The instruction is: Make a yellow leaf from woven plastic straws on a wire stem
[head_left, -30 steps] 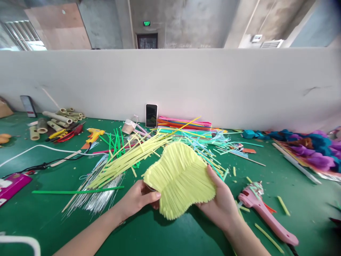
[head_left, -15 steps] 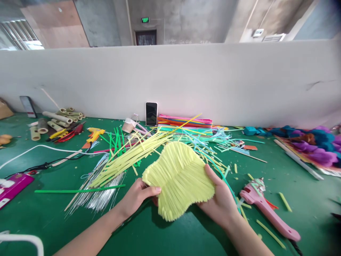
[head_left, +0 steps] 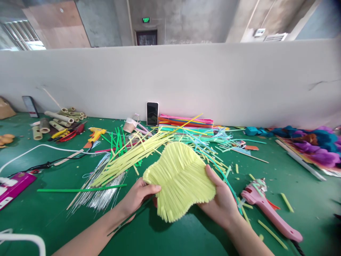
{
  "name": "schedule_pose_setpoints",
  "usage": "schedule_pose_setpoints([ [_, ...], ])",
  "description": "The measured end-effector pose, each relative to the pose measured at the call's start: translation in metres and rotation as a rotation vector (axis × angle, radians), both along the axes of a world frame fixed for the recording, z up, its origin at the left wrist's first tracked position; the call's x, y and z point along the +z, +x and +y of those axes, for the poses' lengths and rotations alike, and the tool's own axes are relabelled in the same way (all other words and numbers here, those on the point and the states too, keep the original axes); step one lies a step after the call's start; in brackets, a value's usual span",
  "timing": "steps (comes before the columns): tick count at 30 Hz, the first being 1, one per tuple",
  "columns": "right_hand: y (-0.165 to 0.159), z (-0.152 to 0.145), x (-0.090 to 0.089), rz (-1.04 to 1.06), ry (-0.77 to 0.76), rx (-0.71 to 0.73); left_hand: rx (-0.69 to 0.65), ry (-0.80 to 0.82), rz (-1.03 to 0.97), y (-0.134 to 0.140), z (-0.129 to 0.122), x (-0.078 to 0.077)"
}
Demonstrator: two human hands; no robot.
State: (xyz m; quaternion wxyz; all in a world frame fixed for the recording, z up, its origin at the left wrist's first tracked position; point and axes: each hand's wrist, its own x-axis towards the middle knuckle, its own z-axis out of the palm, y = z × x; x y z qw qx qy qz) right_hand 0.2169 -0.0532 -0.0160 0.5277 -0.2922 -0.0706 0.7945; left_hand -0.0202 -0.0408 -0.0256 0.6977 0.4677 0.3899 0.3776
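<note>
A yellow leaf-shaped piece [head_left: 183, 177] is held above a green tabletop [head_left: 183, 240].
The left hand [head_left: 142, 195] pinches its edge at eight o'clock, the right hand [head_left: 223, 203] grips it at four. Pale yellow strips [head_left: 133, 156] lie at ten, a pink glue gun [head_left: 273, 214] between three and four. At twelve stands a white partition [head_left: 183, 80], behind it a grey wall [head_left: 199, 21].

Far wall [head_left: 199, 21], above dark doorway [head_left: 147, 38]: green sign [head_left: 146, 20], lower line reads "EXIT", upper characters blurred. Pale scrawl [head_left: 206, 42] right of doorway, illegible.
</note>
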Motion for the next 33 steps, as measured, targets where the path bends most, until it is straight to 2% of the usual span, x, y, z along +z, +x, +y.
schedule_pose_setpoints([
  [3, 0.002, 0.001, 0.000, -0.016, 0.008, 0.004, -0.048, -0.047, -0.005, 0.002, 0.000, -0.001],
  [5, 0.003, 0.003, 0.000, -0.011, 0.030, -0.014, -0.052, -0.020, 0.027, 0.003, 0.000, -0.002],
  [8, 0.000, 0.002, 0.003, 0.011, 0.128, -0.034, 0.058, 0.079, 0.078, 0.008, 0.000, -0.004],
  [11, -0.016, -0.004, 0.002, -0.061, 0.211, 0.048, 0.173, 0.160, 0.129, 0.012, -0.004, -0.006],
  [14, -0.035, -0.013, -0.001, -0.212, 0.199, 0.077, 0.127, 0.205, 0.173, 0.013, -0.008, -0.005],
  [17, -0.044, -0.017, -0.004, -0.295, 0.178, -0.007, 0.079, 0.216, 0.196, 0.011, -0.009, -0.003],
  [22, -0.037, -0.014, -0.004, -0.343, 0.197, -0.074, 0.044, 0.137, 0.130, 0.006, -0.003, -0.001],
  [25, -0.036, -0.014, -0.004, -0.378, 0.202, -0.060, 0.036, 0.067, 0.074, 0.007, -0.002, -0.002],
  [29, -0.040, -0.015, -0.007, -0.437, 0.241, -0.032, -0.044, 0.003, 0.041, 0.011, -0.003, -0.003],
  [33, -0.041, -0.015, -0.009, -0.452, 0.265, 0.006, -0.048, -0.036, 0.008, 0.012, -0.004, -0.002],
])
